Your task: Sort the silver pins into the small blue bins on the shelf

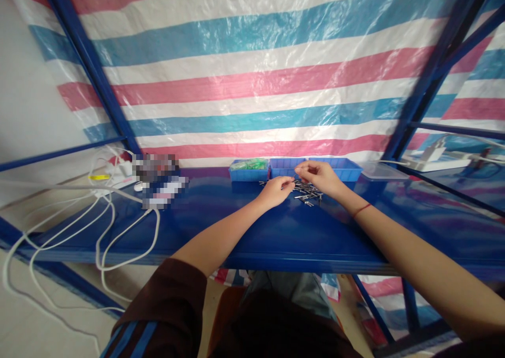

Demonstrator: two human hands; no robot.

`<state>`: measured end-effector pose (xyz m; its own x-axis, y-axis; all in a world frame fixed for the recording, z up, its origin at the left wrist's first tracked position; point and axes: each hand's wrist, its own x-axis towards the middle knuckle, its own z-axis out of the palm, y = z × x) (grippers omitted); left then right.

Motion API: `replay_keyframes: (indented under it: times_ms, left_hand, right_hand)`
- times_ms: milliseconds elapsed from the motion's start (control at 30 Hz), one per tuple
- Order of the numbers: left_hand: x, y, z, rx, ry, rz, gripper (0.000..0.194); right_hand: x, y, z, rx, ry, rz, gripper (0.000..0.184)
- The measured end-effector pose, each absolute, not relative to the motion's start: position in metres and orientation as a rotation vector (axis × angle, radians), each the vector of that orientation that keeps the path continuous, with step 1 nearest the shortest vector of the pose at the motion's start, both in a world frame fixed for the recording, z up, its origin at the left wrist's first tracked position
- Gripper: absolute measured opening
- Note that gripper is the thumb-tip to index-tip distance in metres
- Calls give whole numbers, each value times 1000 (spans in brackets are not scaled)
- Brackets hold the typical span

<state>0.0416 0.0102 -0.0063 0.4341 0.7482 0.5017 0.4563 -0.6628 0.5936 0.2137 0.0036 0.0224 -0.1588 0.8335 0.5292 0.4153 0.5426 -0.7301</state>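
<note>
A loose pile of slim metal pieces (310,190), which look like rivets, lies on the blue tabletop (272,237). My left hand (277,191) is at the pile's left edge, its fingers curled and pressed together. Just above the pile, in front of the blue bins, my right hand (319,177) has its thumb and fingertips closed in a pinch. Whatever either hand holds is too small to make out. Behind the hands stand a middle blue bin (278,163) and a right blue bin (349,172), the latter partly covered by my right hand.
A left blue bin (240,176) holds green and clear plastic items. At the far right lies a clear plastic lid (384,171). White cables (110,226) loop over the table's left edge. Blue frame posts (420,79) and a striped sheet (252,84) close off the back.
</note>
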Motion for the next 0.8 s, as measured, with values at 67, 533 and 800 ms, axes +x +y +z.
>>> replay_keyframes:
  times_ms: [67,533,800]
  left_hand:
    - [41,10,-5,2407,1092,1104,32]
    - [34,2,-2,2758,1387,599,23]
    - [34,2,-3,2758,1475,687,27]
  right_hand:
    - [226,11,23,-1096,-1677,303,36]
    - [276,28,14,-1572,-1640,-313,40]
    - [238,14,14,-1301,-2138,198,23]
